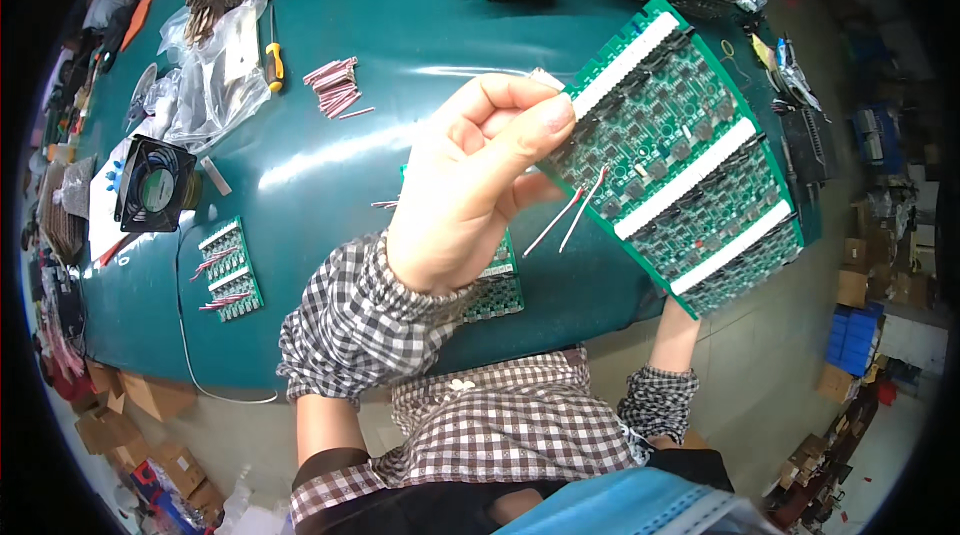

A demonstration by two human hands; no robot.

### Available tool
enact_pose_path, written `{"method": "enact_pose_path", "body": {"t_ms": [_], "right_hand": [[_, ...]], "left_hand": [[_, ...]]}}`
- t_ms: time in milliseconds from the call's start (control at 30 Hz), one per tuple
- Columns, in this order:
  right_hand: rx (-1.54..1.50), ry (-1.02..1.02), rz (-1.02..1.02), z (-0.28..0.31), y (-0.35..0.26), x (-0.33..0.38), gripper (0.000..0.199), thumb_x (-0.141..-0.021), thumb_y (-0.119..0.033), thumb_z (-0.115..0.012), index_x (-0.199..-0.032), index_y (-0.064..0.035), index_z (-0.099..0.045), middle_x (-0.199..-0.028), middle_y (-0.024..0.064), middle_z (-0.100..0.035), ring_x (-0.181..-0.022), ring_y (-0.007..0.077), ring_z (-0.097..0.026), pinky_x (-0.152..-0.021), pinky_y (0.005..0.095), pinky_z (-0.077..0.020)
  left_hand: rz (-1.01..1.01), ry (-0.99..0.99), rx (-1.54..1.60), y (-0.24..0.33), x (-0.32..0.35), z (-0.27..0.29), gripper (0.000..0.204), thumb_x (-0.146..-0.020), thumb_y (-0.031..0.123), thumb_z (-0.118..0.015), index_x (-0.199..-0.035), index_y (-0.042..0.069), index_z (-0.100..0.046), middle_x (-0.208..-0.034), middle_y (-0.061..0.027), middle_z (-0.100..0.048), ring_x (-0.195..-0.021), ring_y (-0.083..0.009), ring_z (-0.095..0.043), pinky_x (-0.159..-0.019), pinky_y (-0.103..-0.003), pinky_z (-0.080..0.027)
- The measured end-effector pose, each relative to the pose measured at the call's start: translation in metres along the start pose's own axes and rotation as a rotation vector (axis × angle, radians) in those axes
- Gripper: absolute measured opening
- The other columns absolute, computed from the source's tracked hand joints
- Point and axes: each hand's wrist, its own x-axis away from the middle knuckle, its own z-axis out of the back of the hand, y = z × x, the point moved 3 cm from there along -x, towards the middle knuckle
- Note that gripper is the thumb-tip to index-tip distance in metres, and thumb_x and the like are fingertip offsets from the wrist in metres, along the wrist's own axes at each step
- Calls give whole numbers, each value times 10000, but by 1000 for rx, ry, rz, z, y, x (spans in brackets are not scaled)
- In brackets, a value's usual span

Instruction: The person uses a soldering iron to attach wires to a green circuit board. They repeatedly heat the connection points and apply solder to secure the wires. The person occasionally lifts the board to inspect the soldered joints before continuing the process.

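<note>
Green worktop [330, 130], screwdriver [273, 67] and black fan [156, 185] at left; in the head view I see the left hand [465, 170] pinching a circuit board [690, 160] by its left edge above the worktop's right side, thin wires [553, 223] hanging off it, right wrist [678, 332] at its lower edge, right hand hidden, grip I can't tell.

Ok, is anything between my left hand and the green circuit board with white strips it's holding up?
Nothing visible: your left hand pinches the green circuit board with white strips directly at its left edge. The two thin red-and-white wires hang below that grip, not in between.
</note>
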Motion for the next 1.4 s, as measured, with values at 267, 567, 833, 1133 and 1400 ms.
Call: {"method": "enact_pose_path", "body": {"t_ms": [267, 567, 833, 1133, 1400], "right_hand": [[13, 8, 21, -13, -4, -17, 544, -946, -465, -456, -1325, -75, -450, -1294, 122, -509, -1142, 277, -528, -955, 438, -456], [26, -7, 24, -18, -4, -25, 540, -946, -465, -458, -1316, -72, -454, -1279, 119, -515, -1130, 274, -531, -947, 435, -458], [32, -7, 21, -18, -4, -28, 536, -946, -464, -459, -1308, -70, -458, -1266, 116, -521, -1120, 271, -534, -940, 432, -461], [39, 9, 17, -16, -6, -21, 531, -946, -464, -461, -1299, -67, -462, -1251, 113, -527, -1109, 268, -537, -932, 429, -464], [31, 11, 7, -16, -3, -17, 527, -946, -463, -462, -1292, -65, -465, -1238, 110, -532, -1099, 265, -540, -925, 426, -466]], "left_hand": [[-22, 27, 27, 3, 7, -7, 257, -883, 163, -661, -1088, 64, -543, -985, -10, -644, -903, -58, -610, -640, -199, -550], [-105, 58, -34, 10, 15, -17, 186, -910, 175, -616, -1026, 55, -535, -944, -22, -626, -840, -77, -624, -659, -239, -582], [-86, 57, -23, 7, 13, -16, 191, -914, 175, -608, -1038, 54, -528, -953, -26, -627, -847, -79, -627, -657, -224, -577], [48, 18, 77, -2, 6, -8, 199, -899, 171, -638, -1049, 62, -566, -957, 3, -624, -858, -49, -595, -622, -196, -546], [27, 12, 68, -2, 6, -9, 182, -932, 165, -574, -1035, 23, -524, -990, -60, -620, -847, -111, -645, -680, -246, -593]]}}
